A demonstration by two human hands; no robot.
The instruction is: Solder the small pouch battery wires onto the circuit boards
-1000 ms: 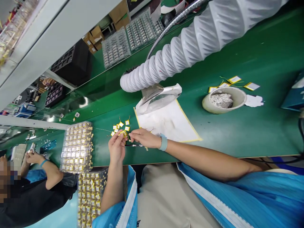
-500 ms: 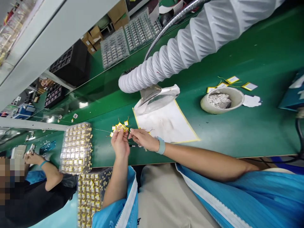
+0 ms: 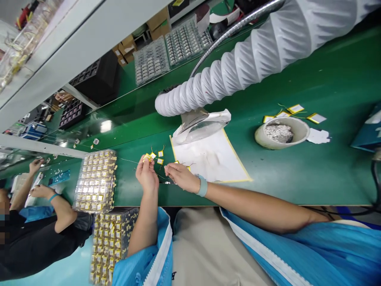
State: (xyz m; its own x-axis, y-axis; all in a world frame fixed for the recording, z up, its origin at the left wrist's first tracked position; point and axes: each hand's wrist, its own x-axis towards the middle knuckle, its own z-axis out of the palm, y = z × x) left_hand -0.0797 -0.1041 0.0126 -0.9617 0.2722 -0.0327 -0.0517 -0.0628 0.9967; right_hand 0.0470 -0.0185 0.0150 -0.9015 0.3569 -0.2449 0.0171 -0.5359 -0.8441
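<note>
Yellow cell (image 3: 147, 157) pinched in left hand (image 3: 147, 176); white hose (image 3: 238, 65) overhangs nearby paper (image 3: 214, 161).

The left hand (image 3: 147, 175) was raised just inside the near edge of the worktop (image 3: 297, 174). Its back faced the camera, the fingers curled and the fingertips (image 3: 142, 163) pinched together at the far end. Its forearm rose steeply from the body, bare below the elbow, with the wrist nearly straight. The right hand (image 3: 181, 177) sat just beside it, a narrow gap between them. It was palm down, with thumb and forefinger drawn together and pointing toward the left hand. The right forearm stretched long and bare along the near edge, coming in from the right-hand side, the elbow out beyond that edge and the wrist slightly bent.
</note>
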